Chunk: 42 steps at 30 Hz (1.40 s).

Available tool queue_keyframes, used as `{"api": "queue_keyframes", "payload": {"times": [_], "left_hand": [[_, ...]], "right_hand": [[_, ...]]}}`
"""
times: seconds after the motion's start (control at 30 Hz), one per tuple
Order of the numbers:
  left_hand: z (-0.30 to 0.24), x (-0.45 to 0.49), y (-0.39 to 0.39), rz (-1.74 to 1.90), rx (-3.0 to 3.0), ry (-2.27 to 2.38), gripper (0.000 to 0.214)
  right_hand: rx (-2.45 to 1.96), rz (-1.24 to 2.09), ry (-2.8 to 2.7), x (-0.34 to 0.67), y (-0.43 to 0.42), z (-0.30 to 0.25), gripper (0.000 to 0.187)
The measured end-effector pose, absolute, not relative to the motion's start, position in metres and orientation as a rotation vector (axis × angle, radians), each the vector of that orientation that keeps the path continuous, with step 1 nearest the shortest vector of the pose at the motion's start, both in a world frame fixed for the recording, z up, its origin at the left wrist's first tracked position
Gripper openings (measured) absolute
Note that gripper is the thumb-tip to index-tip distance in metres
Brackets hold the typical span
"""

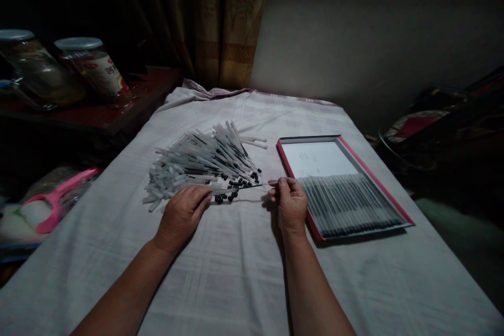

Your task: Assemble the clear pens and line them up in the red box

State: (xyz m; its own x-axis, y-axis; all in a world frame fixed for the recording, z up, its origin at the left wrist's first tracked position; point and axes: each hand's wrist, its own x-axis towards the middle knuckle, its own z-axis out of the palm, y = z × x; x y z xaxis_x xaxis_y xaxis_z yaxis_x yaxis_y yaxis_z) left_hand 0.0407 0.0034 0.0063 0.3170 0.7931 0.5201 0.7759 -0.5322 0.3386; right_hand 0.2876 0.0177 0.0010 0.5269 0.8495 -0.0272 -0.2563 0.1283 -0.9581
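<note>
My left hand point(185, 214) is closed on a clear pen barrel point(223, 190), held sideways just in front of the pile. From the barrel's right end a thin pen refill point(252, 186) with dark ink runs across to my right hand point(290, 202), whose thumb and finger pinch its far end. How deep the refill sits inside the barrel I cannot make out. Behind my left hand lies a heap of pen parts point(192, 155), mostly translucent caps, barrels and dark refills. Small black plugs point(226, 197) are scattered at its near edge, below the held pen.
A red-edged shallow box point(344, 139) stands right of my right hand, with a row of pens point(354, 205) along its near part. A pale checked cloth point(220, 283) covers the table. Jars point(92, 65) stand on a dark red side table. Pink-handled scissors point(59, 199) lie at left.
</note>
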Motion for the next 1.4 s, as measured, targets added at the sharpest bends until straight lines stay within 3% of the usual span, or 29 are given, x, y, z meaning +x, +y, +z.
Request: {"api": "queue_keyframes", "payload": {"times": [0.43, 0.67, 0.87, 1.0, 1.4], "left_hand": [[0.006, 0.061, -0.010, 1.126, 2.237, 1.512, 0.022], [-0.002, 0.059, -0.007, 1.187, 1.867, 1.563, 0.021], [-0.002, 0.059, -0.005, 1.240, 1.931, 1.483, 0.018], [0.001, 0.059, -0.004, 1.241, 1.972, 1.459, 0.018], [0.003, 0.060, -0.006, 1.180, 2.244, 1.369, 0.016]], "right_hand": [[-1.181, 0.886, -1.340, 0.270, 0.004, -0.001, 0.021], [-1.524, 0.465, -1.612, 0.265, 0.007, -0.008, 0.024], [-1.909, 0.369, -1.762, 0.252, 0.015, 0.003, 0.025], [-2.009, 0.365, -1.740, 0.248, 0.019, 0.007, 0.014], [-1.294, 1.033, -1.042, 0.269, -0.010, 0.005, 0.020]]}}
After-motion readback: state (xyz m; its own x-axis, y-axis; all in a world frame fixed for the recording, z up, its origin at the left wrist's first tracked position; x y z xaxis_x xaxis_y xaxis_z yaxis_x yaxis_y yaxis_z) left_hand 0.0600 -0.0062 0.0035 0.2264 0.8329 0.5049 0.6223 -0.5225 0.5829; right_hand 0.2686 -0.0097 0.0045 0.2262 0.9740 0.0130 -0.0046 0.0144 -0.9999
